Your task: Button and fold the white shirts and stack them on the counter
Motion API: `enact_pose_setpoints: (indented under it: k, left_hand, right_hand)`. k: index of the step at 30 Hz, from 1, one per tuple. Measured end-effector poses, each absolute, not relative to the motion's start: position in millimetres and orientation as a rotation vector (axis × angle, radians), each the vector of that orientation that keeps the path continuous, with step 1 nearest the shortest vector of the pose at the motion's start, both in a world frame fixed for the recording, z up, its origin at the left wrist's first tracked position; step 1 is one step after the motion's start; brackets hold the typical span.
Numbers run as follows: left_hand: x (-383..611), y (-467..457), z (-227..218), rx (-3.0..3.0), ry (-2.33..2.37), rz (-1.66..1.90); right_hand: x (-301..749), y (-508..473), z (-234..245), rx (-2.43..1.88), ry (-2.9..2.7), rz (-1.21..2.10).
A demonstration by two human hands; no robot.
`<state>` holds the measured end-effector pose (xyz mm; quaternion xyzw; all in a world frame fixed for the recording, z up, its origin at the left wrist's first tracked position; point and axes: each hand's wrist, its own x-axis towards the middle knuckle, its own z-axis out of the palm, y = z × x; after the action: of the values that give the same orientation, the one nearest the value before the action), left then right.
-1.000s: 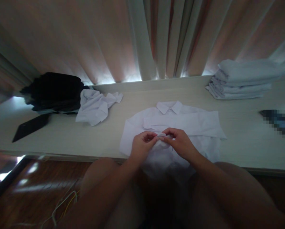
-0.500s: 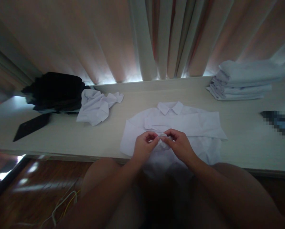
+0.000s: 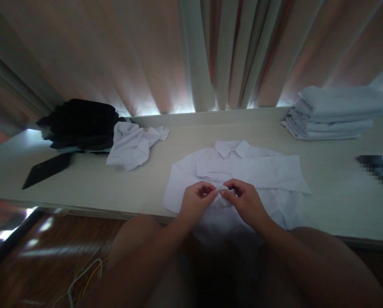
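Observation:
A white collared shirt (image 3: 252, 169) lies on the pale table in front of me, its collar at the far side and a sleeve laid across its chest. The lower part hangs over the near edge toward my lap. My left hand (image 3: 197, 197) pinches a bit of the shirt's fabric near the middle of its front. Facing it, my right hand (image 3: 244, 201) pinches the same bunched spot, thumbs nearly meeting. Whether a button sits between the fingertips is too small to make out.
Folded white garments (image 3: 335, 113) are stacked at the back right. A pile of black clothing (image 3: 82, 124) stands at the left, with a crumpled white garment (image 3: 130, 145) beside it and a flat black object (image 3: 46, 170) in front. Curtains (image 3: 130, 55) hang behind the table (image 3: 114, 192).
The whole view has shifted slightly, with things appearing a little lower and further right. Both hands keep their pinch on the shirt, with little visible change.

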<state>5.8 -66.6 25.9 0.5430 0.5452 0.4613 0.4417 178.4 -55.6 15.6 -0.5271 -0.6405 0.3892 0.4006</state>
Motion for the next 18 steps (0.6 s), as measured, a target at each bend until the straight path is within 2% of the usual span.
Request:
enact_pose_setpoints:
  k: [10, 18]
  left_hand:
    - [6.5, -66.5, 29.4, 1.333, 1.347, 1.139]
    - [4.3, -67.3, 28.7, 1.269, 1.41, 1.164]
  right_hand:
    - [174.3, -57.2, 13.9, -1.177, -1.777, 0.715]
    - [172.1, -56.5, 9.5, -1.251, -1.779, 0.666]
